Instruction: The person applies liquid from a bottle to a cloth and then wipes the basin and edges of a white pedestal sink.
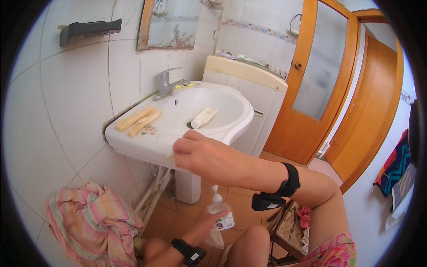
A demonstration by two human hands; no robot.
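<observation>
My left hand (206,221) grips a clear pump bottle (227,216) with a white pump head and a printed label, low over the tiled floor. A thin white sheet (216,239), tissue or cloth, hangs below that hand. My right hand (196,154) is curled at the front rim of the white washbasin (156,147). Something pale shows at its fingertips, too small to make out. In the bowl a white capped tube (204,117) lies by the drain. Two pale yellow bars (135,118), with a small whitish piece between them, rest on the left ledge.
A grey tap (165,85) stands at the basin's back, a yellow item beside it. A striped cloth (93,223) is heaped at lower left near white pipes (155,188). A worn wooden stool (289,227) is at my right. Beyond are a cream cabinet-like unit (247,76) and a wooden door (283,133).
</observation>
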